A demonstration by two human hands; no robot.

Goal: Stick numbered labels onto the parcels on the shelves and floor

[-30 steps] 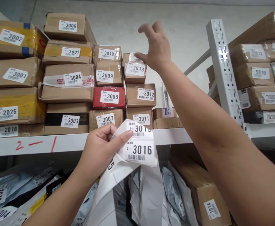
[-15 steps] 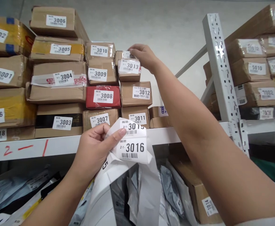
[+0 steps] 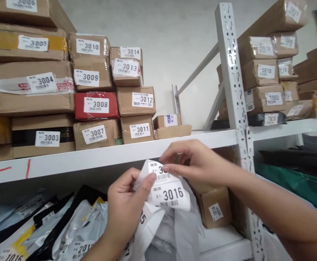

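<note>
In my left hand (image 3: 132, 206) is a strip of white labels (image 3: 169, 195), pinched under the thumb. Its top label is partly covered and the one below reads 3016; the rest of the strip hangs down. My right hand (image 3: 193, 159) is at the top label, its thumb over the printed number and its index finger a little apart from the thumb. Whether those fingertips grip the label's edge is hard to make out. Above, the small box labelled 3014 (image 3: 125, 53) rests on the box labelled 3013 (image 3: 125, 70).
Stacked, numbered cartons, among them a red box (image 3: 95, 105), line the white shelf (image 3: 106, 157). Two small boxes (image 3: 171, 131) sit right of the stacks. A perforated upright post (image 3: 230, 72) divides the racks. Plastic mailing bags (image 3: 79, 224) and a carton (image 3: 215, 206) fill the lower level.
My right hand has come down from the small top box, now showing label 3014, to the label strip. The view has shifted to the right.
</note>
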